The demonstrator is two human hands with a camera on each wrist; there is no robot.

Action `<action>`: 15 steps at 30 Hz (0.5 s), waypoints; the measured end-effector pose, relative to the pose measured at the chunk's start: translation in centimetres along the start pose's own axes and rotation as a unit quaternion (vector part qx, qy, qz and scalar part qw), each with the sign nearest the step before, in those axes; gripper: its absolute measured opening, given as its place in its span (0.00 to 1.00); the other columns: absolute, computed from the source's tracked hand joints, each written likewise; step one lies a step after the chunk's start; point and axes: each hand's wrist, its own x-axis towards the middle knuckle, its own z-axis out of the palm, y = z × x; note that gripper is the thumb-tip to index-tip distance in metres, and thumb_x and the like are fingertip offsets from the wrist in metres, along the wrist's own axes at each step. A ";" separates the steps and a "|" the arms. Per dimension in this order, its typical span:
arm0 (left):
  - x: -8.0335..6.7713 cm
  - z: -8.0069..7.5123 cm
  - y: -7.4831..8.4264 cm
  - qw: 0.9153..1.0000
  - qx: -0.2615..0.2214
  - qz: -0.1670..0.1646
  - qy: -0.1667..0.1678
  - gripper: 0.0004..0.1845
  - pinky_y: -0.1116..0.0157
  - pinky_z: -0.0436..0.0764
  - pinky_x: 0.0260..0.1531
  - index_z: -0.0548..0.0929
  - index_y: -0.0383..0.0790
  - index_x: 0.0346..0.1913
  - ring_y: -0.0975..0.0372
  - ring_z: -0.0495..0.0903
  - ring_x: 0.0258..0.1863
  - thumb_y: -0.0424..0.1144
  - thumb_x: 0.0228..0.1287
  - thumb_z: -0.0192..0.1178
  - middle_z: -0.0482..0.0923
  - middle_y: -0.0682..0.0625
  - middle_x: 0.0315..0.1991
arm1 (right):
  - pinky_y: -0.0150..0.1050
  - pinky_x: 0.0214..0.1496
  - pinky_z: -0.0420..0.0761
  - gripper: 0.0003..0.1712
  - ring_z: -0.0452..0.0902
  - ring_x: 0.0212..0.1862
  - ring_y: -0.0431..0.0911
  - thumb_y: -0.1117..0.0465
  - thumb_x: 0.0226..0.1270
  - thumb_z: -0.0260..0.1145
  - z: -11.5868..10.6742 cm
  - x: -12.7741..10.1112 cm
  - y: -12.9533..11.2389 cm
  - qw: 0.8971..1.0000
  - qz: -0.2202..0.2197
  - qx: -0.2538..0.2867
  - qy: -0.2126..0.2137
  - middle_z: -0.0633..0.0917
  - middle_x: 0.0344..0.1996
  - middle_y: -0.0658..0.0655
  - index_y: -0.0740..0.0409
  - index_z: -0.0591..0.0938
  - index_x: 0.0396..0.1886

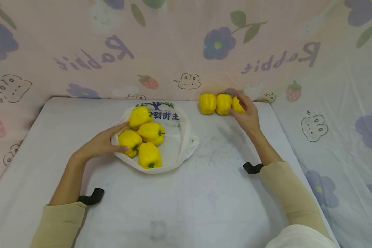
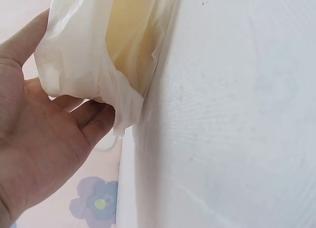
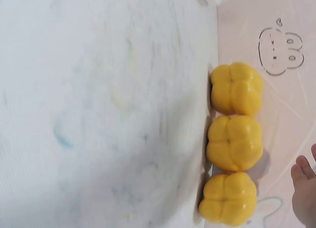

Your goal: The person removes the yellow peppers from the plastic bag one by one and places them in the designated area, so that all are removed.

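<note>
A white plastic bag (image 1: 183, 137) with printing lies with its mouth spread, holding several yellow bell peppers (image 1: 150, 155). At its left side my left hand (image 1: 100, 143) holds the rim, thumb over the edge beside a pepper. In the left wrist view, the fingers of my left hand (image 2: 47, 139) curl against the thin bag (image 2: 74, 45). Three more yellow bell peppers (image 1: 224, 104) stand in a row at the table's back edge. Over the rightmost bell pepper (image 3: 228, 199) of that row, my right hand (image 1: 247, 115) hovers, thumb and fingers spread, gripping nothing.
A white table (image 1: 186, 206) lies under everything. Behind it hangs a pinkish curtain (image 1: 167, 44) with flowers, rabbits and mirrored lettering, which continues along the right side. Black pieces (image 1: 93, 197) are worn at both wrists.
</note>
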 end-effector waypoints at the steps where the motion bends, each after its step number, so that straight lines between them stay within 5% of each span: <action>1: 0.0 0.0 0.0 1.000 0.000 0.000 0.001 0.49 0.39 0.48 0.60 0.51 0.61 0.70 0.46 0.45 0.68 0.58 0.46 0.67 0.46 0.45 0.71 | 0.47 0.64 0.62 0.35 0.65 0.60 0.50 0.70 0.51 0.69 0.2 0.0 -0.1 1.000 -0.005 0.002 -0.006 0.72 0.57 0.59 0.58 0.70 0.61; 15: -0.3 -0.2 0.2 1.000 -0.002 0.008 0.005 0.49 0.39 0.48 0.60 0.51 0.61 0.70 0.45 0.45 0.68 0.56 0.46 0.67 0.46 0.45 0.71 | 0.51 0.63 0.62 0.37 0.65 0.60 0.46 0.73 0.49 0.69 3.6 -0.9 -2.4 0.992 -0.050 0.054 -0.098 0.70 0.60 0.60 0.62 0.69 0.61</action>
